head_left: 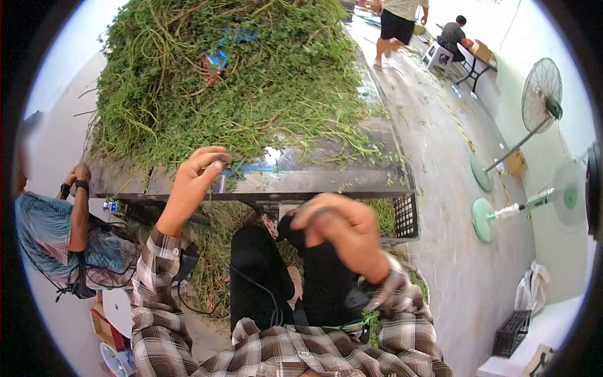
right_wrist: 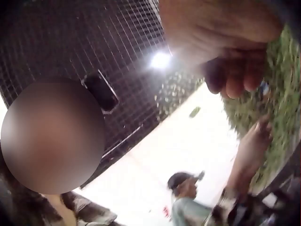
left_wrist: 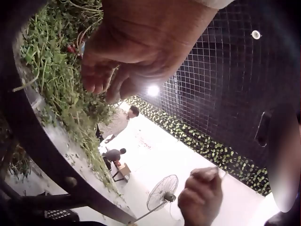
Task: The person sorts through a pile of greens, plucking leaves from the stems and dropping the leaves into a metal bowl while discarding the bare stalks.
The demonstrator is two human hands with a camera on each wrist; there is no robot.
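Observation:
A big heap of green leafy stems covers a dark metal-edged table. At the table's near edge my left hand hovers with its fingers loosely bent and its thumb near the fingertips. The left wrist view shows that hand against the greens, with nothing visible in its fingers. My right hand, blurred, is over my lap with its fingers bent inward. In the right wrist view its fingers curl down beside the heap; whether they pinch something I cannot tell. Blue strips lie on the table between the hands.
More stems lie beneath the table, beside a black crate. At the left another person stands by the table. Two fans stand on the right; people are at the back, one seated by a small table.

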